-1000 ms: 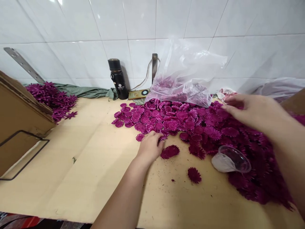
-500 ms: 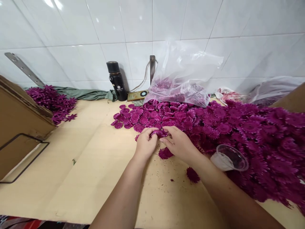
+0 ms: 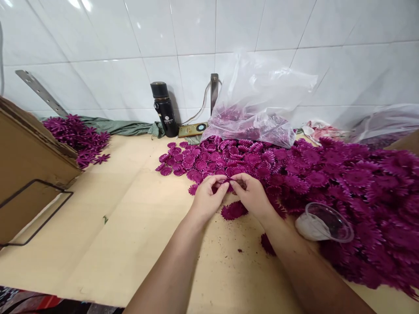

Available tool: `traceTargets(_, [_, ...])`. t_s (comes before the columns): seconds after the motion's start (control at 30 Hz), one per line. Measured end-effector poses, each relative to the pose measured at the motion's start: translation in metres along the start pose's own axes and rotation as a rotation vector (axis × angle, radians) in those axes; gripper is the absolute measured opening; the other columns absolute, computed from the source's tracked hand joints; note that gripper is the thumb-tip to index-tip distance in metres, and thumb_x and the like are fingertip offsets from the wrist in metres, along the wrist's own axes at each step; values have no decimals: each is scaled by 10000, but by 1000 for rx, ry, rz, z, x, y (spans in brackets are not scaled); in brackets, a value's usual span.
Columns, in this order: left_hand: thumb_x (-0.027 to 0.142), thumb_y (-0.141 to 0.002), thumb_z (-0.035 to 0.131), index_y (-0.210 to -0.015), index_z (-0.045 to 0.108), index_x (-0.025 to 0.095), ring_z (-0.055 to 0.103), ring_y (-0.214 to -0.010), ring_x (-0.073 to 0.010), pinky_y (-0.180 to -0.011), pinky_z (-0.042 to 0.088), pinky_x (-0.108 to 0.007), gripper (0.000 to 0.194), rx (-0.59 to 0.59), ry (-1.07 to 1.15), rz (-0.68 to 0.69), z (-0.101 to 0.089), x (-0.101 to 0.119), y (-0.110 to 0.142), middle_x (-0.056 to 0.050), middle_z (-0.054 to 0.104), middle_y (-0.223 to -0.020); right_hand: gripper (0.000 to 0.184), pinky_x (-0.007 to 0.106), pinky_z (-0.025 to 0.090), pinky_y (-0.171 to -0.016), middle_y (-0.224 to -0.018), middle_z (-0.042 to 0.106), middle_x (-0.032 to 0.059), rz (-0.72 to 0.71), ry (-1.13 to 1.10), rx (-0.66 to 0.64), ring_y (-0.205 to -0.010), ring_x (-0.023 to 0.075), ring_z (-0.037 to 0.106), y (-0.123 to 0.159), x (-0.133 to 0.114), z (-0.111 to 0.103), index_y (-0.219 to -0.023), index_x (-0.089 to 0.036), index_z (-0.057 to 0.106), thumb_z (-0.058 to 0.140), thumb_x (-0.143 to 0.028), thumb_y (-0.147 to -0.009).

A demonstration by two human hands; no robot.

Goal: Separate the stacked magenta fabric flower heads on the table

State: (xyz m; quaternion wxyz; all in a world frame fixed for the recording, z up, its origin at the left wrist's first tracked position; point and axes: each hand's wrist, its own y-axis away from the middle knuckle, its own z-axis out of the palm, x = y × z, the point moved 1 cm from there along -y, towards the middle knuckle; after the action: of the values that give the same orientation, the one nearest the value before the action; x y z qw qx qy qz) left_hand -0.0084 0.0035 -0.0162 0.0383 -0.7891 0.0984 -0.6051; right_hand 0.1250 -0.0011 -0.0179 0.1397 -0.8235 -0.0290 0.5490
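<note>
Between my fingertips is a magenta artificial flower piece (image 3: pixel 228 181), mostly hidden by them. My left hand (image 3: pixel 209 196) pinches its left side with thumb and forefinger. On the right side, my right hand (image 3: pixel 252 192) pinches it too, and the two hands nearly meet. Just below them on the table lie toothed magenta flower discs (image 3: pixel 234 210). Another dark disc (image 3: pixel 267 245) shows partly from behind my right forearm. Beyond my hands spreads a large heap of the same flower pieces (image 3: pixel 310 170).
A clear plastic cup (image 3: pixel 329 222) tilts against the heap. Behind stand a plastic bag (image 3: pixel 252 117) of flower pieces and a black bottle (image 3: pixel 164 111) beside a gold device (image 3: pixel 193 130). At left are a cardboard box (image 3: pixel 29 165), a wire frame (image 3: pixel 49 218) and star-shaped pieces (image 3: pixel 78 141).
My right hand has closed in, its thumb and forefinger now pinching the flower piece beside my left fingers. The whole view has shifted slightly, so things appear farther right.
</note>
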Motion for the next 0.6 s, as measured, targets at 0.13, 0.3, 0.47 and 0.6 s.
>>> traceTargets(0.13, [177,-766,529,-717,592,160,533,-648,-108,-681,442,-243,82,27,169,-137,2,1,-1,15,594,-662,118,293,451,-601,-627,609,3,18,-48,-8,-585,144,537,4,-5,2,-692,-192,573,534,-301,-715])
traceTargets(0.3, [173,-763,543,-640,531,151,439,-535,-71,-571,389,-200,126,55,414,-251,5,6,1,51,504,-555,215,242,378,-455,-490,477,-46,105,-262,-114,-450,99,417,8,-14,2,-642,-196,526,559,-402,-693])
traceTargets(0.47, [236,-714,602,-641,507,158,433,-503,-68,-538,391,-201,143,49,610,-346,6,11,5,54,484,-537,330,211,325,-413,-438,451,-67,193,-470,-176,-400,71,383,8,-17,4,-599,-198,490,635,-491,-639])
traceTargets(0.6, [132,-693,577,-701,541,156,456,-529,-61,-561,393,-188,45,158,539,-248,-1,14,1,50,529,-590,354,224,367,-463,-472,485,-63,258,-539,-247,-429,71,418,10,-17,6,-618,-188,522,668,-510,-608])
